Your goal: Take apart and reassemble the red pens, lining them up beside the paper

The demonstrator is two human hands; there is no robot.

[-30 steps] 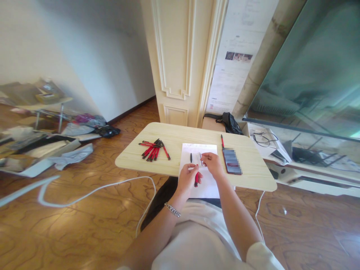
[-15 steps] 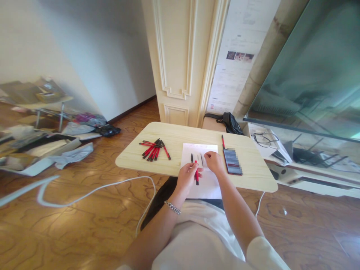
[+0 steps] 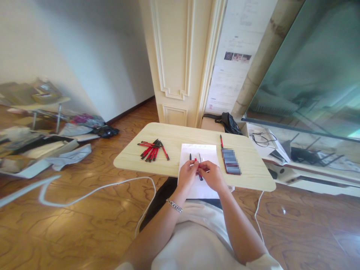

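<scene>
Over a white sheet of paper (image 3: 187, 150), both my hands meet at a red and black pen (image 3: 200, 176). My left hand (image 3: 188, 174) is closed around its red barrel. Thumb and fingers of my right hand (image 3: 213, 176) pinch at the same pen from the other side; they partly cover it. Just beyond my fingers, a black pen piece (image 3: 190, 156) and a thin dark pen refill (image 3: 200, 157) lie on the paper. Left of the sheet is a pile of several red and black pens (image 3: 153, 150).
A phone (image 3: 231, 161) lies on the pale wooden table (image 3: 171, 133), right of the paper, with one red pen (image 3: 221, 141) just behind it. A black bag (image 3: 231, 123) sits beyond the table's far edge. A white cable (image 3: 112, 186) crosses the floor at left.
My right hand has moved down and left from beside the thin refill to the pen in my left hand. Its fingers now pinch at the pen. The pile has not moved.
</scene>
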